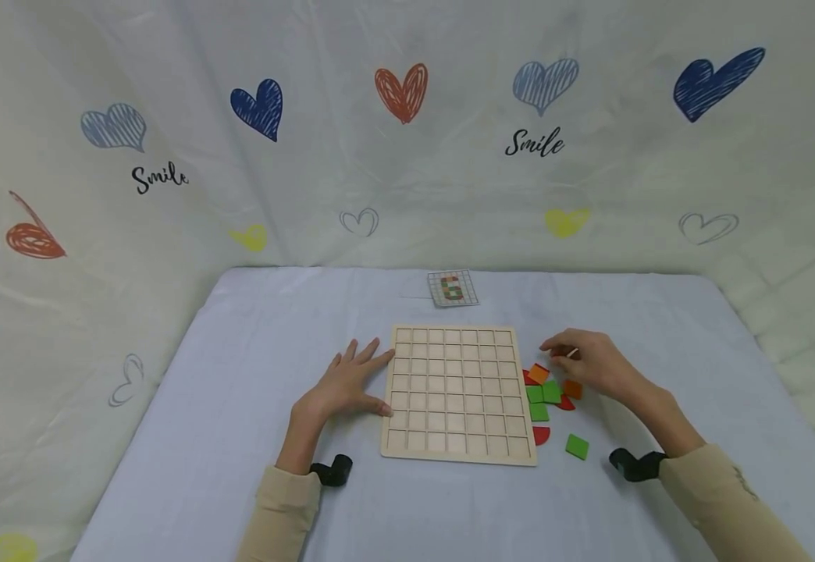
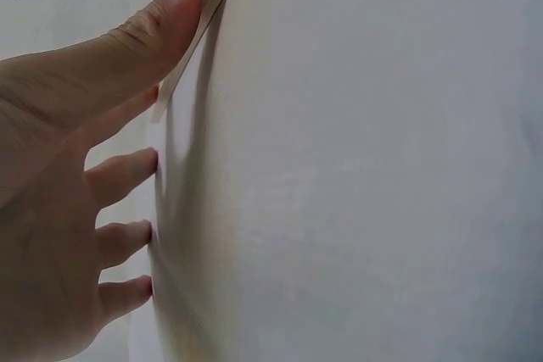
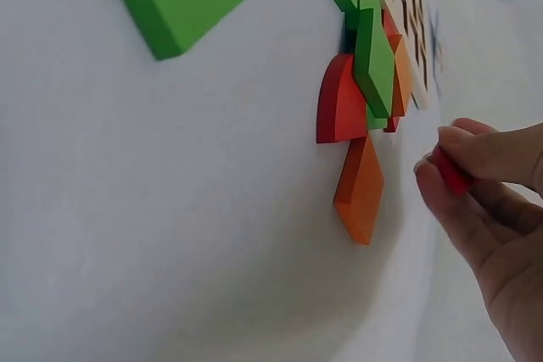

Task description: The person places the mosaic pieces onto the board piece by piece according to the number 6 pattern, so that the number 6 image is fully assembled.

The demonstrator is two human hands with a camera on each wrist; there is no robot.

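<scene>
A square wooden grid board (image 1: 453,394) lies on the table, its cells bare. My left hand (image 1: 343,386) rests at its left edge with fingers spread; in the left wrist view the thumb (image 2: 165,27) touches the board's rim. Above the table, to the right of the board, my right hand (image 1: 593,363) pinches a small red piece (image 3: 451,171) between thumb and forefinger. Its full shape is hidden by the fingers. Below that hand lie green squares (image 1: 551,392), orange squares (image 1: 572,389) and red rounded pieces (image 1: 541,435), some overlapping beside the board's right edge.
Behind the board lies a small card (image 1: 453,289) printed with a grid and a coloured pattern. One green square (image 1: 577,446) sits apart at the front right. A white cloth (image 1: 239,343) covers the table, and a curtain with printed hearts hangs behind it.
</scene>
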